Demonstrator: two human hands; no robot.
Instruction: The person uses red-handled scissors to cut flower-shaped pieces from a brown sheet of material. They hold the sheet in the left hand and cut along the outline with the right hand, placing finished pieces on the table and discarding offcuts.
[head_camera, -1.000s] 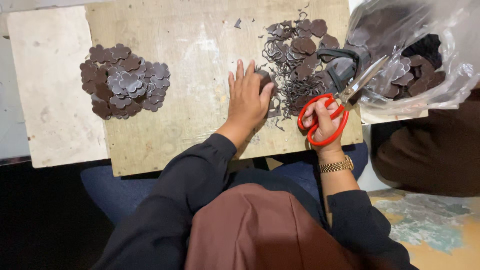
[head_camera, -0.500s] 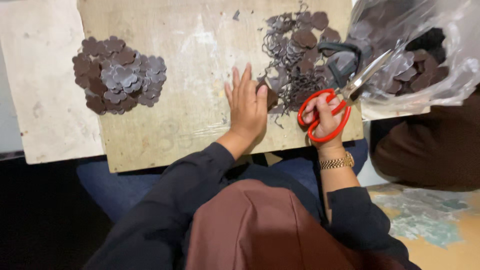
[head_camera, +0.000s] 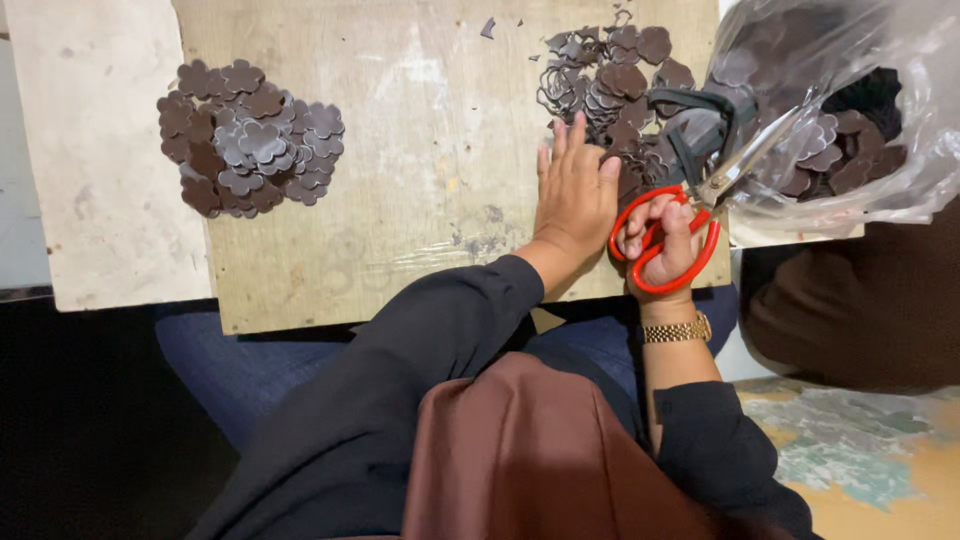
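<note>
Here, left hand (head_camera: 575, 195) flat, fingers spread wide, on board (head_camera: 400, 200) near far right corner, touching brown scraps (head_camera: 610, 85). Right hand (head_camera: 665, 240) holds red scissors (head_camera: 690, 215).

A small craft workshop, worked from the lap: a worn wooden board (head_camera: 400, 200) carries piles of dark flower-shaped cutouts (head_camera: 250, 150), offcut scraps (head_camera: 600, 85), red-handled scissors (head_camera: 680, 225), and a clear plastic bag (head_camera: 850, 110) of further pieces.

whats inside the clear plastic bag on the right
The clear plastic bag holds dark brown flower-shaped cutouts. How deep the pile goes is hidden by glare and folds in the plastic.
</note>
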